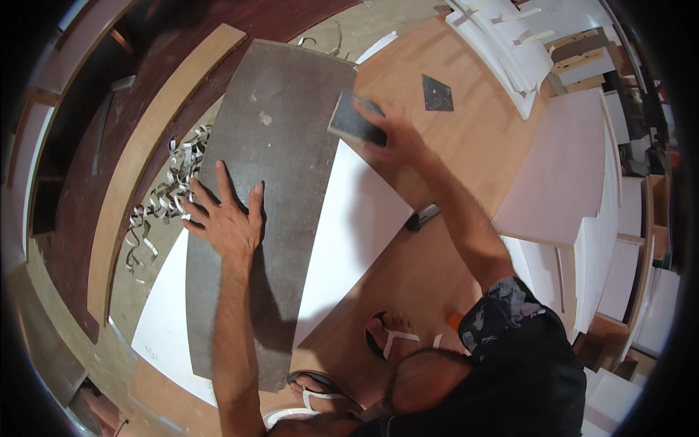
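Observation:
A long dark grey-brown board (280, 138) lies lengthwise ahead of me on top of a white panel (357, 200). My left hand (233, 222) rests flat on the board's left side, fingers spread, holding nothing. At the board's far right edge, my right hand (397, 135) grips a dark rectangular block (357, 119) with a pale edge; its fingers are a little blurred. The block overlaps the board's edge. Farther right, a small dark square sheet (437, 93) lies on a brown wood sheet (470, 142).
Curly strip shavings (186, 164) heap left of the board, beside a long wooden plank (156, 146). A black-and-grey tool (422, 217) lies by the white panel's corner. White panels (502, 51) and pale boards (557, 167) are stacked right. My sandalled feet (397, 339) are close in front.

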`<control>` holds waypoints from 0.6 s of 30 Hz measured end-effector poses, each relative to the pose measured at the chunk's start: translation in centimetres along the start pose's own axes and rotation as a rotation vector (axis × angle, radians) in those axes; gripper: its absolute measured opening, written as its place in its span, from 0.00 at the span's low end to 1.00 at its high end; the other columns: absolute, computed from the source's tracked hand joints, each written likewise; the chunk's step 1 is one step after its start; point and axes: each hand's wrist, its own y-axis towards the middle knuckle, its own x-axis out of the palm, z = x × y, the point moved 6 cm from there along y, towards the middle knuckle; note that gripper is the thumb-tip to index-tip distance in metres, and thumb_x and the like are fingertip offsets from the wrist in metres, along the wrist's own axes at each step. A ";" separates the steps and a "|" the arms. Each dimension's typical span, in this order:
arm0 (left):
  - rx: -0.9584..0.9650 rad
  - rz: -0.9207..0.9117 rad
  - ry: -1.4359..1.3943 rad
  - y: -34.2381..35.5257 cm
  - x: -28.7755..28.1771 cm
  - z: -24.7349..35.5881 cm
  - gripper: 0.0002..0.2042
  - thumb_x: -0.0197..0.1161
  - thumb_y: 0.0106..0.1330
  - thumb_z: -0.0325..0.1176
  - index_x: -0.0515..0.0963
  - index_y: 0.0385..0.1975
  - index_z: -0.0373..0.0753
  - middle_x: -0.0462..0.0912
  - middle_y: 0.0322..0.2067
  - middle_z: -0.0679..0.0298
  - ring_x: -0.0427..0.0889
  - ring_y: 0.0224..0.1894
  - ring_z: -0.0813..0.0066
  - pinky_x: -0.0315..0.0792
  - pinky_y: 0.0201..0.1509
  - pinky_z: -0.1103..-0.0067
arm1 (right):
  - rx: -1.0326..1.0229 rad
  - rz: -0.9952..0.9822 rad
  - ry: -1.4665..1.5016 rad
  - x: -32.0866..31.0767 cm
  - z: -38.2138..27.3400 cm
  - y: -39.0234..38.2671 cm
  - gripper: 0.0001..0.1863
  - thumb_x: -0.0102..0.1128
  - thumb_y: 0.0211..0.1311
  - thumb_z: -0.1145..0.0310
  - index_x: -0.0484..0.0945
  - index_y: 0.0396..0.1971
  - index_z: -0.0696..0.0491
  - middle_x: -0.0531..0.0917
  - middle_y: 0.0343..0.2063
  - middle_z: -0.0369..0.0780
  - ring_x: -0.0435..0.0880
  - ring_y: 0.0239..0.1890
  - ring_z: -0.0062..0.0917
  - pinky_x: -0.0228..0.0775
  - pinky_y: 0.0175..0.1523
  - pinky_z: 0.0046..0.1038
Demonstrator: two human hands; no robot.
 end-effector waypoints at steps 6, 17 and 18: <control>0.014 0.015 0.023 0.0 -0.4 0.3 0.46 0.43 0.71 0.80 0.54 0.85 0.63 0.48 0.81 0.35 0.41 0.80 0.16 0.34 0.74 0.23 | 0.232 0.019 -0.101 -0.1 4.2 5.1 0.46 0.74 0.58 0.57 0.69 0.79 0.40 0.71 0.73 0.51 0.69 0.70 0.51 0.57 0.73 0.54; 0.028 0.028 -0.185 -0.9 -1.0 -1.9 0.48 0.57 0.68 0.75 0.59 0.83 0.53 0.52 0.81 0.35 0.47 0.83 0.30 0.38 0.80 0.33 | 0.219 0.096 -0.086 -1.1 5.0 3.8 0.42 0.67 0.66 0.47 0.71 0.78 0.44 0.72 0.71 0.56 0.72 0.68 0.53 0.61 0.71 0.51; 0.055 0.055 -0.300 -1.1 -1.7 -3.0 0.49 0.61 0.68 0.74 0.60 0.82 0.49 0.52 0.80 0.36 0.48 0.83 0.34 0.39 0.82 0.35 | 0.271 0.117 -0.105 -1.4 6.0 4.2 0.42 0.68 0.67 0.47 0.70 0.78 0.46 0.74 0.70 0.56 0.73 0.67 0.52 0.63 0.71 0.48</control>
